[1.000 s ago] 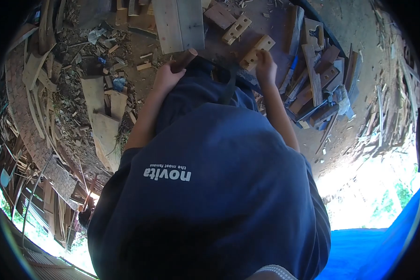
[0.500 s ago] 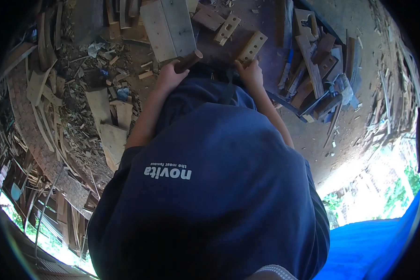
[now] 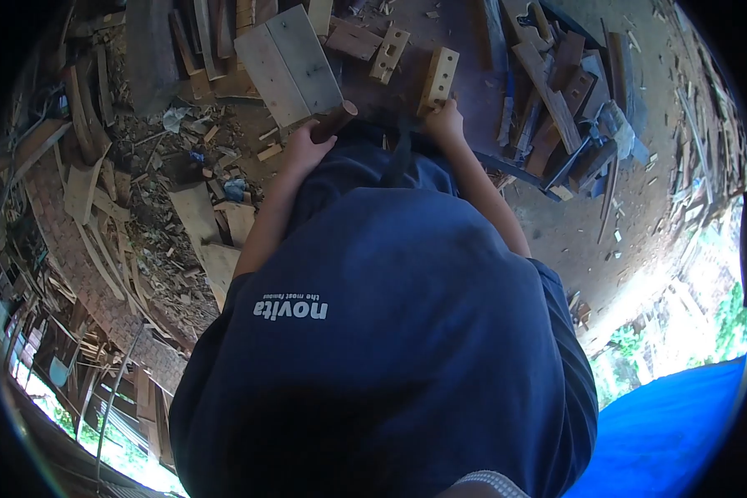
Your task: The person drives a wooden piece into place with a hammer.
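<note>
My left hand (image 3: 307, 149) is closed around a dark brown round wooden rod (image 3: 335, 120), whose pale cut end points up and to the right. Whatever the rod joins at its lower end is hidden. On the right, my right hand (image 3: 446, 123) grips the near end of a pale wooden block with a row of round holes (image 3: 441, 75). A second pale block with holes (image 3: 389, 55) lies apart from it, a little to the left, on the dark work surface. Beside that rests a brown wooden piece (image 3: 353, 38).
Wide pale boards (image 3: 287, 62) lean beyond my left hand. To the right is a heap of wood offcuts (image 3: 560, 100), with a blue-handled tool (image 3: 507, 116) at its near side. Wood chips and scraps (image 3: 170, 216) litter the ground at left. A blue sheet (image 3: 676, 436) shows at lower right.
The view has swung slightly. The block in my right hand stands more upright in the view, and my fingers have shifted at its near end. My left hand still holds the rod.
</note>
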`<action>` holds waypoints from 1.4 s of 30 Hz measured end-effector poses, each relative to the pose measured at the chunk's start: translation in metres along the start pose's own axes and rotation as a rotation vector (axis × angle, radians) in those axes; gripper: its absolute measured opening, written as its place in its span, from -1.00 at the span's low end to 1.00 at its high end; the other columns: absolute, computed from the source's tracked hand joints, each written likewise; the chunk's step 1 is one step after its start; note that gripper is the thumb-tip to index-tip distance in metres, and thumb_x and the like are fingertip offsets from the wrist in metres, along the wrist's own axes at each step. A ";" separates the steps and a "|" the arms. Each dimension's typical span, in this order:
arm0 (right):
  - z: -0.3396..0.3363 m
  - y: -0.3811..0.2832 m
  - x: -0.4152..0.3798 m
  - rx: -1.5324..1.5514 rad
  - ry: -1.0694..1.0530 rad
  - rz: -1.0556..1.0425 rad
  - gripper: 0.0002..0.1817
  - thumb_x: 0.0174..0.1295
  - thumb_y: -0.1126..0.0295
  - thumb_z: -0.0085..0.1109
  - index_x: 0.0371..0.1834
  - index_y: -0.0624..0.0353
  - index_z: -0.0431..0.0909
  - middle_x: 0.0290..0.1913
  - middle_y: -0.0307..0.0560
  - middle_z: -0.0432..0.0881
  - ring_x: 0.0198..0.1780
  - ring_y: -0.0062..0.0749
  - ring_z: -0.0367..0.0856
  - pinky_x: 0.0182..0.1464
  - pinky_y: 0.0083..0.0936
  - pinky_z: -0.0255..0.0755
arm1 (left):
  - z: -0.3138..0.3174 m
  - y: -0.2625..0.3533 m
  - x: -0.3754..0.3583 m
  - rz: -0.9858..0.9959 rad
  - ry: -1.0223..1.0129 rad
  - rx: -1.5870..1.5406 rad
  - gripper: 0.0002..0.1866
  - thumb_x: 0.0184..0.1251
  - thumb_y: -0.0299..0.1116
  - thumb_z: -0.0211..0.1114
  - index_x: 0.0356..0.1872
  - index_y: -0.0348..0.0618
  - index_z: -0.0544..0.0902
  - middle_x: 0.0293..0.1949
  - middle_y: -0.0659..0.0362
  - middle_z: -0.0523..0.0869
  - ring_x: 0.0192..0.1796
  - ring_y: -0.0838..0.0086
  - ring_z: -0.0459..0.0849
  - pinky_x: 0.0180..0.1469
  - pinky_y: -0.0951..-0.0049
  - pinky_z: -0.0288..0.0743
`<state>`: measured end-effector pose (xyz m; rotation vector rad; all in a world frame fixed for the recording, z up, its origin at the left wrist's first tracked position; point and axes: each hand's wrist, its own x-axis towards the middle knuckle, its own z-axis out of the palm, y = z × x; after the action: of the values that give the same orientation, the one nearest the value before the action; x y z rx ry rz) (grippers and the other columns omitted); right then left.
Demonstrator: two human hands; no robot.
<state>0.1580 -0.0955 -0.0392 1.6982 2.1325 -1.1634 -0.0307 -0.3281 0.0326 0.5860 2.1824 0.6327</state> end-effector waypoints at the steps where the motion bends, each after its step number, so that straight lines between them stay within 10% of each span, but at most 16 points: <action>1: -0.002 -0.005 -0.004 0.005 0.004 0.004 -0.51 0.21 0.25 0.09 0.11 0.35 0.35 -0.04 0.44 0.60 -0.01 0.24 0.63 0.07 -0.09 0.51 | 0.000 -0.001 0.001 0.005 -0.004 0.004 -0.49 0.11 -0.18 0.42 0.01 -0.33 0.61 -0.12 -0.14 0.73 0.00 0.08 0.70 0.09 0.25 0.52; 19: 0.001 -0.006 -0.016 0.177 0.101 -0.074 -0.62 0.29 0.26 0.10 0.00 0.30 0.30 -0.08 0.45 0.60 0.02 0.37 0.56 0.04 0.04 0.43 | -0.005 -0.016 0.014 0.055 -0.066 -0.015 -0.56 0.11 -0.20 0.42 -0.05 -0.29 0.64 -0.16 -0.13 0.73 -0.03 0.07 0.71 0.04 0.23 0.54; 25: -0.001 0.011 -0.005 0.324 0.069 -0.108 -0.79 0.45 0.27 -0.08 -0.09 0.21 0.36 -0.40 0.00 0.55 -0.43 -0.25 0.56 -0.36 -0.31 0.43 | -0.013 -0.004 0.016 0.005 -0.110 0.053 -0.54 0.11 -0.18 0.42 -0.03 -0.29 0.64 -0.15 -0.13 0.74 -0.02 0.06 0.71 0.04 0.22 0.54; 27: -0.024 -0.004 -0.021 1.170 -0.306 0.156 -0.74 0.50 0.26 -0.19 0.04 0.20 0.34 -0.37 -0.11 0.49 -0.44 -0.29 0.46 -0.35 -0.35 0.39 | -0.016 0.009 0.017 0.010 -0.119 0.044 -0.51 0.11 -0.15 0.43 -0.03 -0.32 0.64 -0.15 -0.12 0.74 -0.03 0.09 0.72 0.02 0.24 0.55; 33: -0.049 -0.022 -0.048 2.054 -0.787 0.305 -0.65 0.52 0.19 -0.18 0.08 0.29 0.32 -0.38 -0.24 0.31 -0.45 -0.58 0.22 -0.34 -0.60 0.22 | -0.006 0.023 0.041 0.003 -0.200 -0.141 -0.50 0.13 -0.16 0.44 -0.03 -0.35 0.63 -0.18 -0.08 0.75 -0.06 0.17 0.74 0.01 0.29 0.54; 37: -0.041 -0.022 -0.051 2.140 -0.723 0.261 -0.59 0.52 0.18 -0.19 0.11 0.38 0.33 -0.39 -0.24 0.34 -0.43 -0.57 0.26 -0.33 -0.59 0.23 | -0.009 0.052 0.043 0.038 -0.191 -0.225 -0.51 0.13 -0.19 0.44 -0.02 -0.36 0.63 -0.17 -0.07 0.75 -0.06 0.18 0.73 0.02 0.31 0.54; 42: -0.031 -0.021 -0.043 1.544 -0.243 0.239 -0.66 0.46 0.20 -0.01 0.08 0.26 0.46 -0.33 -0.14 0.53 -0.38 -0.54 0.50 -0.30 -0.53 0.44 | -0.015 0.058 0.044 0.118 -0.180 -0.142 -0.55 0.14 -0.22 0.44 -0.05 -0.37 0.63 -0.16 -0.06 0.75 -0.05 0.24 0.73 0.03 0.33 0.53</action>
<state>0.1635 -0.1083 0.0164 1.8178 0.5913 -3.0165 -0.0565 -0.2615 0.0521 0.6730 1.9288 0.7615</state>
